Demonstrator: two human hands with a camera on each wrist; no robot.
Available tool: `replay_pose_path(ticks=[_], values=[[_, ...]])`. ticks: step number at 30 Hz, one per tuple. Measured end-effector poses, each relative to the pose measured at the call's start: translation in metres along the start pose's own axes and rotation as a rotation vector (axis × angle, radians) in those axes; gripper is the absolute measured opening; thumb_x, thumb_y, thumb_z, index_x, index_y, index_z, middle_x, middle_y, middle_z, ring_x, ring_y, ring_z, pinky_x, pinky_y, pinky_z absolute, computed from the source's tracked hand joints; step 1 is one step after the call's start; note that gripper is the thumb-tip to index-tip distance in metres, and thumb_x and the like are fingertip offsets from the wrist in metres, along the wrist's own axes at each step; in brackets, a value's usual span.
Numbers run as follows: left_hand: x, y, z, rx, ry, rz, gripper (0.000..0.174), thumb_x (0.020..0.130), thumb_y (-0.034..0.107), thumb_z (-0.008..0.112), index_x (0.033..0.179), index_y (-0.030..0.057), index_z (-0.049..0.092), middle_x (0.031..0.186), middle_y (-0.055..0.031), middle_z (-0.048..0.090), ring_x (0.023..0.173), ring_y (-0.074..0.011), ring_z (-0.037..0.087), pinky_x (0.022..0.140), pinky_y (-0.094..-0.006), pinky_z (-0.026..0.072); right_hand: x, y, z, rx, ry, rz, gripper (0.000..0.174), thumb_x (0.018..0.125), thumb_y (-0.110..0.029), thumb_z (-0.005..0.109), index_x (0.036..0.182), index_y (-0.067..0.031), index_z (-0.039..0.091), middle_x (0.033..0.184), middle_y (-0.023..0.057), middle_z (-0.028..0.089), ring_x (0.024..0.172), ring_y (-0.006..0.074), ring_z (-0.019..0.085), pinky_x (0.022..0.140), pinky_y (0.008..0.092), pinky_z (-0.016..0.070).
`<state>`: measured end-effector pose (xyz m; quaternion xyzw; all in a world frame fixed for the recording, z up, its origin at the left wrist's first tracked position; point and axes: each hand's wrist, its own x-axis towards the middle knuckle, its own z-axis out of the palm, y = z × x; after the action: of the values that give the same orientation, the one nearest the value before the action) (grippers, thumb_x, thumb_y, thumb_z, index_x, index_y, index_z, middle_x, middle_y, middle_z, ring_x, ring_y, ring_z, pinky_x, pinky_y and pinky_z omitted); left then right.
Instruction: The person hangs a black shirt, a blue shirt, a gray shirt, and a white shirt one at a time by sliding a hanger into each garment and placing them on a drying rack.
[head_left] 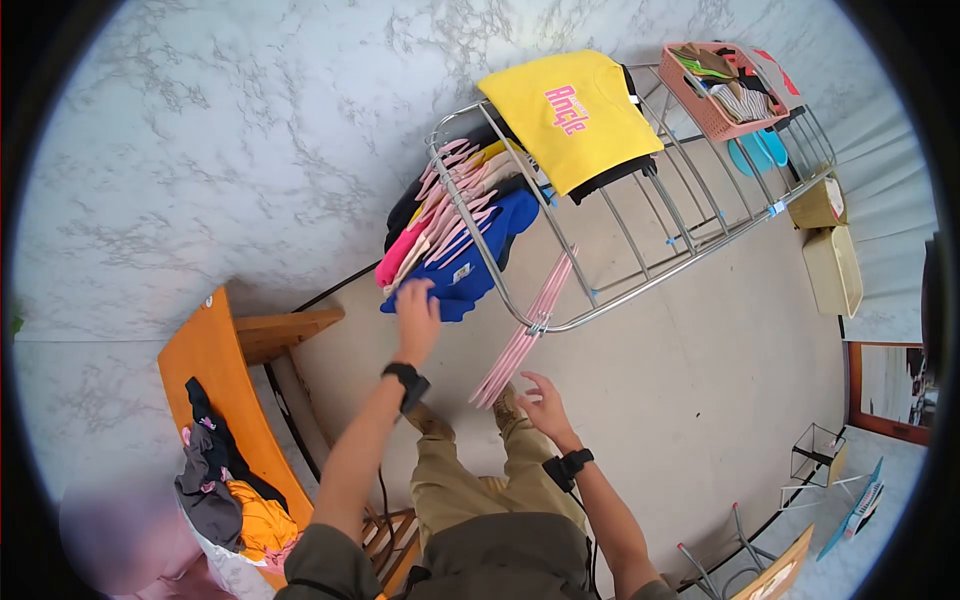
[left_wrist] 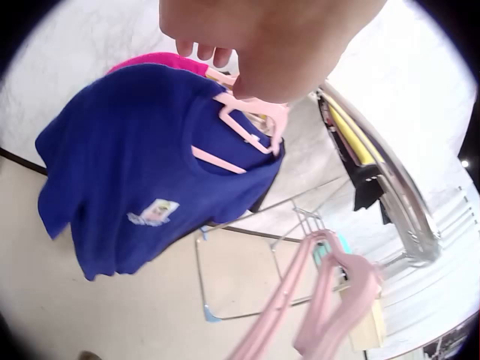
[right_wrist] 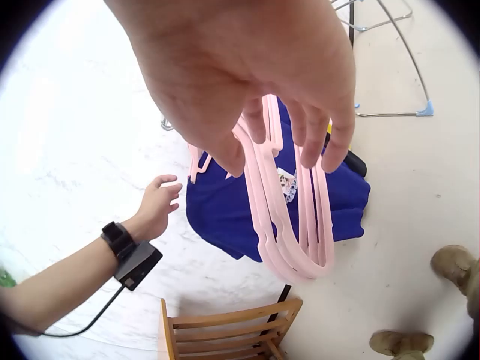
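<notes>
A blue T-shirt (left_wrist: 142,165) on a pink hanger (left_wrist: 247,124) hangs at the near end of the metal drying rack (head_left: 640,285). Beside it is my left hand (head_left: 418,318), its fingers loosely bent and holding nothing. Several bare pink hangers (head_left: 525,330) dangle together from the rack's corner. My right hand (head_left: 548,410) is next to their lower ends, fingers spread and slightly curved, with nothing in its grasp. In the right wrist view, that hand (right_wrist: 255,82) overlaps the upper part of the bare hangers (right_wrist: 281,217). More clothes on pink hangers crowd behind the blue T-shirt.
A folded yellow shirt (head_left: 575,120) lies on top of the rack, with a pink basket of clothes (head_left: 715,110) farther along. At left stands an orange wooden bench (head_left: 215,350) bearing a pile of clothes (head_left: 225,480). Beige bins (head_left: 832,270) stand by the right wall.
</notes>
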<state>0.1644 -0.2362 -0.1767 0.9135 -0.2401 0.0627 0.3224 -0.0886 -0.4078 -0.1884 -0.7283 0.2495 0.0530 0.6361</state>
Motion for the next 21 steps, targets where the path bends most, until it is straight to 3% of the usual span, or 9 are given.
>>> replay_pose_path(ticks=[2, 4, 6, 8, 12, 14, 15, 19, 21], values=[[-0.048, 0.009, 0.02, -0.335, -0.25, -0.008, 0.029, 0.09, 0.007, 0.059, 0.119, 0.0012, 0.055, 0.107, -0.0194, 0.06, 0.104, -0.0393, 0.057, 0.09, -0.0448, 0.0439, 0.013, 0.011, 0.009, 0.207, 0.041, 0.051, 0.045, 0.085, -0.014, 0.072, 0.125, -0.0017, 0.054, 0.118, 0.0132, 0.057, 0.093, 0.0229, 0.063, 0.078, 0.0337, 0.053], [-0.088, 0.034, 0.025, -0.419, -0.518, -0.124, 0.026, 0.095, 0.01, 0.054, 0.119, -0.0014, 0.055, 0.103, -0.0216, 0.064, 0.098, -0.0377, 0.063, 0.086, -0.0424, 0.0481, 0.029, 0.019, 0.018, 0.28, 0.108, 0.106, 0.049, 0.085, -0.014, 0.072, 0.127, -0.0019, 0.051, 0.12, 0.013, 0.057, 0.095, 0.0221, 0.063, 0.076, 0.0328, 0.0533], [-0.121, 0.04, 0.039, -0.641, -0.586, -0.307, 0.028, 0.099, 0.016, 0.05, 0.119, -0.0026, 0.057, 0.101, -0.0176, 0.067, 0.092, -0.0284, 0.065, 0.084, -0.0365, 0.0496, 0.035, 0.017, 0.02, 0.345, 0.173, 0.172, 0.052, 0.085, -0.015, 0.072, 0.129, -0.002, 0.048, 0.122, 0.0128, 0.058, 0.098, 0.0213, 0.063, 0.075, 0.0318, 0.0535], [-0.13, 0.05, 0.035, -0.649, -0.603, -0.351, 0.029, 0.098, 0.015, 0.051, 0.12, -0.0029, 0.057, 0.1, -0.0173, 0.067, 0.09, -0.0259, 0.065, 0.082, -0.0352, 0.0502, 0.038, 0.012, 0.022, 0.4, 0.171, 0.19, 0.059, 0.085, -0.017, 0.073, 0.133, -0.0013, 0.043, 0.119, 0.0116, 0.058, 0.093, 0.0177, 0.062, 0.07, 0.0295, 0.0523], [-0.138, 0.057, 0.029, -0.596, -0.639, -0.408, 0.029, 0.093, 0.011, 0.055, 0.118, -0.0037, 0.059, 0.096, -0.0161, 0.068, 0.085, -0.0224, 0.065, 0.077, -0.0337, 0.051, 0.044, 0.01, 0.024, 0.407, 0.149, 0.196, 0.057, 0.084, -0.02, 0.074, 0.13, -0.0004, 0.047, 0.112, 0.0101, 0.061, 0.087, 0.0149, 0.062, 0.066, 0.0282, 0.0516], [-0.14, 0.057, 0.031, -0.593, -0.62, -0.368, 0.028, 0.091, 0.009, 0.056, 0.116, -0.0036, 0.061, 0.095, -0.0155, 0.068, 0.084, -0.0219, 0.064, 0.077, -0.0335, 0.0509, 0.044, 0.006, 0.022, 0.191, 0.119, 0.155, 0.05, 0.085, -0.023, 0.075, 0.124, 0.0006, 0.054, 0.1, 0.0078, 0.064, 0.076, 0.0109, 0.059, 0.059, 0.0256, 0.0479], [-0.143, 0.058, 0.032, -0.591, -0.615, -0.325, 0.027, 0.09, 0.008, 0.058, 0.114, -0.0035, 0.062, 0.094, -0.0149, 0.068, 0.083, -0.0213, 0.064, 0.077, -0.0334, 0.0508, 0.043, 0.005, 0.023, 0.191, 0.114, 0.154, 0.05, 0.085, -0.023, 0.075, 0.124, 0.0006, 0.054, 0.1, 0.0078, 0.064, 0.076, 0.0109, 0.059, 0.059, 0.0256, 0.0479], [-0.148, 0.063, 0.034, -0.604, -0.525, -0.391, 0.021, 0.085, 0.004, 0.061, 0.105, -0.0029, 0.063, 0.088, -0.0157, 0.065, 0.078, -0.0258, 0.063, 0.074, -0.0359, 0.0504, 0.05, 0.015, 0.026, 0.154, 0.17, 0.087, 0.037, 0.085, -0.025, 0.075, 0.108, 0.0014, 0.063, 0.075, 0.0015, 0.06, 0.059, 0.0068, 0.05, 0.05, 0.0242, 0.0403], [-0.15, 0.064, 0.031, -0.653, -0.595, -0.441, 0.021, 0.083, 0.002, 0.063, 0.104, -0.0032, 0.062, 0.087, -0.0144, 0.065, 0.076, -0.023, 0.062, 0.074, -0.0354, 0.0499, 0.051, 0.019, 0.027, 0.128, 0.164, 0.09, 0.034, 0.085, -0.025, 0.075, 0.104, 0.0009, 0.066, 0.069, -0.0008, 0.058, 0.055, 0.0057, 0.047, 0.048, 0.0242, 0.0381]])
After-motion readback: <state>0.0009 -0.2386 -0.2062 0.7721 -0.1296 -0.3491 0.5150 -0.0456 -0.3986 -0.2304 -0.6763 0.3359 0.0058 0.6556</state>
